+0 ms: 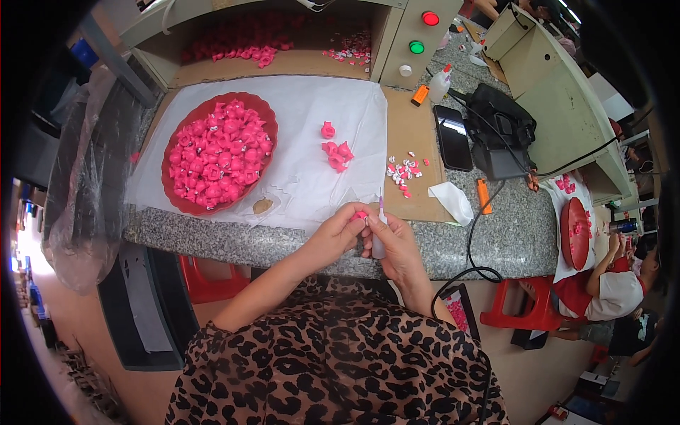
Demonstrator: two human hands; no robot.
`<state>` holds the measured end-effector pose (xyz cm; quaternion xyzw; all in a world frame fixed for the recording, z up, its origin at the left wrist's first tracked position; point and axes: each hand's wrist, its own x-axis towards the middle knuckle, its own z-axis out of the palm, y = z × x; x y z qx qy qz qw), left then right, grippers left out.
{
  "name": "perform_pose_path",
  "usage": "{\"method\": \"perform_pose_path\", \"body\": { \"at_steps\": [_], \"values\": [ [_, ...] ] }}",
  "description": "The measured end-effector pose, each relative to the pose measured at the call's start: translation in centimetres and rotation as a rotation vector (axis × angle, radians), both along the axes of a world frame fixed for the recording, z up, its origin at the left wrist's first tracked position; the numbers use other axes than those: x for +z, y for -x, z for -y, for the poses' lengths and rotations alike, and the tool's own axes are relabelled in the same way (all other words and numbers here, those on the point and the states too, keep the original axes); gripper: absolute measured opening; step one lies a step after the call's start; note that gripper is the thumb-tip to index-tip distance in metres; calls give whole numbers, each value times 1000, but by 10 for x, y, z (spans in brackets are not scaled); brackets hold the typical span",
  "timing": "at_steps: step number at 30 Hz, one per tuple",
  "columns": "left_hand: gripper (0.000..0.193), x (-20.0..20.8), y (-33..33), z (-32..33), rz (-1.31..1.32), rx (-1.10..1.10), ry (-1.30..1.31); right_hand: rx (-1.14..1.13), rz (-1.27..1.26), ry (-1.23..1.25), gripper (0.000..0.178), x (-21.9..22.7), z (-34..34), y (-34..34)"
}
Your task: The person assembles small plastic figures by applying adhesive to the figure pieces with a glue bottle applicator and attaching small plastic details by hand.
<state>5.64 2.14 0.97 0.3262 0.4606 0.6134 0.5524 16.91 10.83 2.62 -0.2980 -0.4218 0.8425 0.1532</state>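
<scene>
Speckled grey granite bench point(513, 248), a big white paper sheet point(297, 113) over much of it, brown cardboard point(418, 202) at the right edge of the sheet. Left hand point(336, 230): I'm pinching a small bright-pink molded piece point(360, 215) between thumb and fingers, just over the near bench edge. Right hand point(401, 248): closed around a small translucent bottle with a thin nozzle point(379, 246), nozzle up; its fingertips come right up to the pink piece, can't tell if they grip it too. Left of my hands, a red scalloped bowl point(177, 193), heaped with similar pink pieces. Beyond my hands on the paper: one loose pink piece point(328, 130), plus a pink cluster point(338, 156). Tiny pink-and-white bits point(404, 170) scattered on the cardboard. Right of those, a black phone point(453, 138); nearer me, a slim orange object point(484, 196).
</scene>
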Motion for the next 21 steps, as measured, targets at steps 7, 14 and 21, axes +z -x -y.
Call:
{"method": "perform_pose_path", "body": {
  "at_steps": [7,14,21],
  "values": [
    [23,3,-2,-1,86,-12,3,-104,-101,-31,19,-9,8,5],
    [22,0,-6,-2,80,-7,16,-151,-129,-28,19,-10,11,6],
    [21,-3,-1,-1,134,-35,29,-138,-110,-18,18,-9,10,5]
  ]
}}
